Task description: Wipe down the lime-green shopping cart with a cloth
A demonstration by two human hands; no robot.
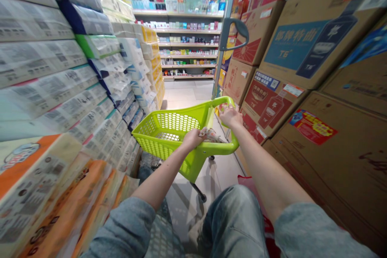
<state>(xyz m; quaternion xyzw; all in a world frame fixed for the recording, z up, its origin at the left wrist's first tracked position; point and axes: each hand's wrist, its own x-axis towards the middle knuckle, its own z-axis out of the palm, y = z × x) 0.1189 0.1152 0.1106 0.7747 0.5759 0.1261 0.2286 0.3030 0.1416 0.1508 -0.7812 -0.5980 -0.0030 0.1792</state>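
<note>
A lime-green plastic shopping cart [169,149] with a perforated basket stands in front of me, turned at an angle in the aisle. My left hand [193,139] reaches over its near rim, fingers closed on a small floral cloth [211,134] by the handle end. My right hand [231,115] is curled closed at the far right part of the looped cart handle [235,139]. A small pinkish patch shows by its fingertips; what it is I cannot make out. The basket's visible floor shows its holes.
Stacked paper packs [60,64] line the left, with orange tissue packs [66,205] close by. Cardboard cartons [290,48] rise on the right beside a metal post [223,48] with a grey handle. Stocked shelves [190,44] stand beyond the pale floor [190,90]. My knees are below.
</note>
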